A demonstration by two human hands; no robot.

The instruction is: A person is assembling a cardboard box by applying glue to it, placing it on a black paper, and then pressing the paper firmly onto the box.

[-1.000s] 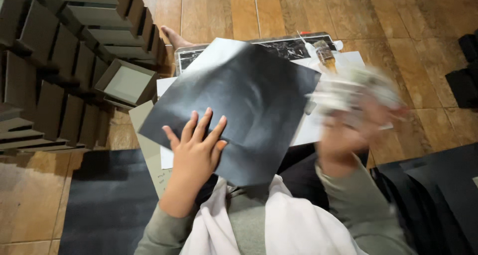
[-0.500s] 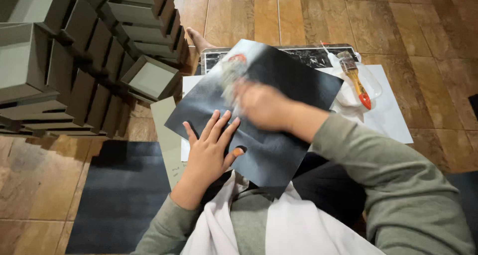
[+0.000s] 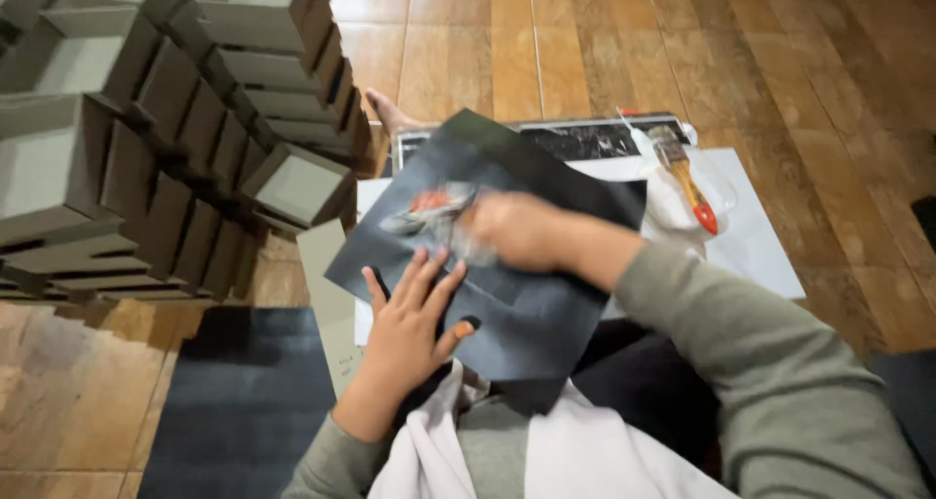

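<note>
Two hands work on one dark sheet [image 3: 531, 314] that lies across the person's lap and over a white sheet [image 3: 760, 246] on the wooden floor [image 3: 604, 51]. The left hand [image 3: 409, 328] rests flat on the near-left part of the dark sheet, fingers spread and pointing away from the body, palm down, pinning the sheet and gripping nothing. The right hand [image 3: 517, 231] lies on the dark sheet just beyond the left hand's fingertips; it is blurred by motion and appears clenched around a crumpled light-coloured wad with red marks [image 3: 434, 216], which sticks out to the left of the hand and touches the sheet surface. Whether the wad is cloth or paper cannot be determined. Beyond and to the right of the right hand, a brush with an orange-red handle [image 3: 692, 187] lies on a clear plastic piece [image 3: 721, 192] on the white sheet, well apart from both hands. A dark printed board [image 3: 604, 138] lies on the floor beyond the dark sheet, partly covered by it. To the left of the left hand, rows of open grey cardboard boxes [image 3: 166, 119] stand stacked on the floor, and a dark mat [image 3: 244, 402] lies beside the left forearm. A bare foot [image 3: 390, 114] shows beyond the sheet's far-left edge.
</note>
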